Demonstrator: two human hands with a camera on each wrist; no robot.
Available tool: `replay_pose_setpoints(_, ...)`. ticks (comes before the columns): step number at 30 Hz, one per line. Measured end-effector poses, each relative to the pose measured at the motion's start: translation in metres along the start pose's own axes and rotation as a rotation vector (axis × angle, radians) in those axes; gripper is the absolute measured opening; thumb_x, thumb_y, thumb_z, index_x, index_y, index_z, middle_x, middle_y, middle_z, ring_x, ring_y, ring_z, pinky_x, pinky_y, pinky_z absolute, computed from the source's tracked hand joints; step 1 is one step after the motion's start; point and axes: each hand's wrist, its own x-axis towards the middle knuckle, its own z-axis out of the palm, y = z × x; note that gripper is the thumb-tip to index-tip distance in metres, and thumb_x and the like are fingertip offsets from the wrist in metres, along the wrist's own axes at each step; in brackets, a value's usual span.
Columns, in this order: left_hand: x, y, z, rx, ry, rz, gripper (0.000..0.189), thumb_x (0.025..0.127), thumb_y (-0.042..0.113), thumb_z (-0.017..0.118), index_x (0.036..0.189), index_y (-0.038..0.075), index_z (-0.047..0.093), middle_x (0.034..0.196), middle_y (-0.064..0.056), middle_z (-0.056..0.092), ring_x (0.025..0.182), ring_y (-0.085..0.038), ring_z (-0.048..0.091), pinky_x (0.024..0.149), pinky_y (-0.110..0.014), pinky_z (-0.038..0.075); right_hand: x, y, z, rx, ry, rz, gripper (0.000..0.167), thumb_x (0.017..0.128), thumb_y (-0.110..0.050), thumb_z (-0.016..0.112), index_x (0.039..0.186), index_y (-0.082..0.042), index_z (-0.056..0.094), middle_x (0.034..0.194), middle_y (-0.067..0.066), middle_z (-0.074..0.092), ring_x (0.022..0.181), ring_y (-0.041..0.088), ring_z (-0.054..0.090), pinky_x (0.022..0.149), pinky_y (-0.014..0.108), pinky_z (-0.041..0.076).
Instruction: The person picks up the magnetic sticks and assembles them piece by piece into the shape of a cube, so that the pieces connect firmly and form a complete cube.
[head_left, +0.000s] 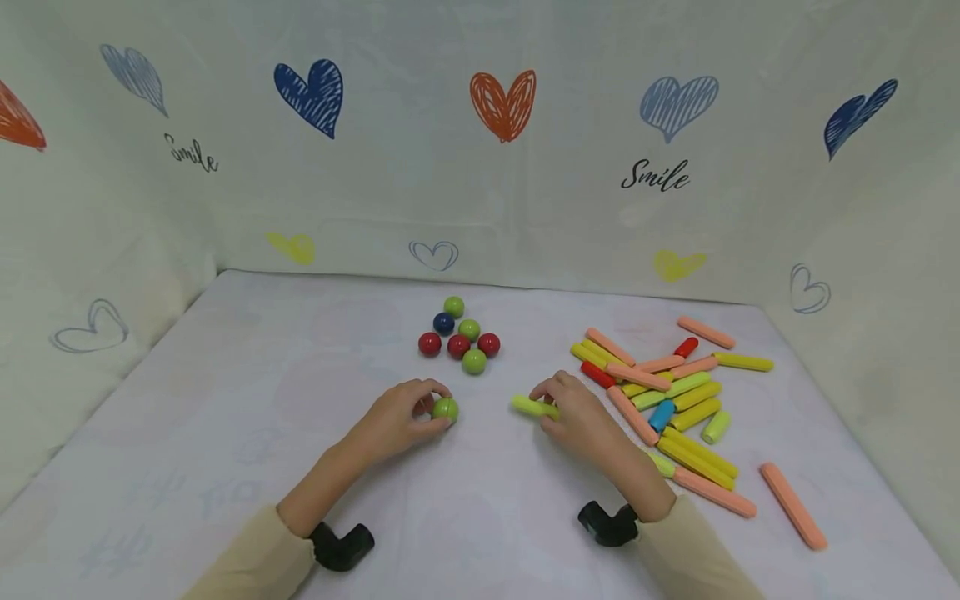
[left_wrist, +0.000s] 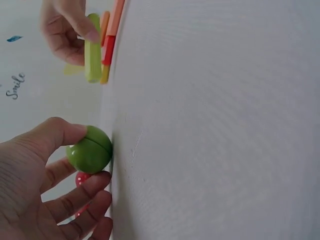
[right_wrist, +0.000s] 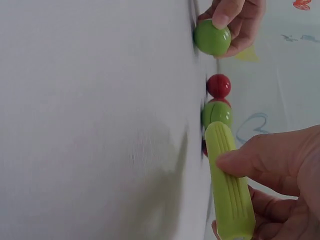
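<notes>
My left hand [head_left: 405, 419] pinches a glossy green ball [head_left: 446, 410] between thumb and fingers, low over the white table. A thin dark seam runs across this ball [left_wrist: 90, 150] in the left wrist view. To the right, my right hand [head_left: 577, 417] holds a light yellow-green stick [head_left: 534, 407] by one end, its free end pointing left toward the ball. Grooves run along the stick [right_wrist: 230, 185] in the right wrist view, where my thumb lies across it. A gap separates stick and ball.
Beyond the hands sits a cluster of green, red and dark blue balls [head_left: 458, 347]. On the right lies a loose pile of sticks [head_left: 693, 457] in yellow, orange-pink, red, green and blue. One orange-pink stick [head_left: 793, 506] lies apart nearer the front. A heart-printed cloth [head_left: 405, 183] hangs behind.
</notes>
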Motion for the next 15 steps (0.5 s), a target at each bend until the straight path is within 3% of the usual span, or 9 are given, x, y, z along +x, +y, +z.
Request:
replay_pose_setpoints(6, 0.000, 0.003, 0.001, 0.008, 0.004, -0.013, 0.028, 0.081, 0.020, 0.072, 0.107, 0.015, 0.062, 0.084, 0.002, 0.057, 0.080, -0.013, 0.050, 0.072, -0.027, 0.045, 0.003, -0.016, 0.012, 0.068, -0.011, -0.064, 0.021, 0.082, 0.003, 0.063, 0.101, -0.006, 0.064, 0.093, 0.002, 0.055, 0.088, 0.016, 0.051, 0.083, 0.034, 0.047)
replay_pose_setpoints(15, 0.001, 0.004, 0.000, 0.004, 0.000, -0.030, 0.027, 0.081, 0.020, 0.071, 0.106, 0.015, 0.063, 0.084, 0.001, 0.057, 0.080, -0.014, 0.050, 0.072, -0.027, 0.045, 0.008, -0.032, 0.021, 0.065, -0.044, -0.206, 0.022, 0.083, 0.002, 0.064, 0.104, -0.003, 0.064, 0.095, 0.004, 0.055, 0.091, 0.016, 0.050, 0.085, 0.034, 0.048)
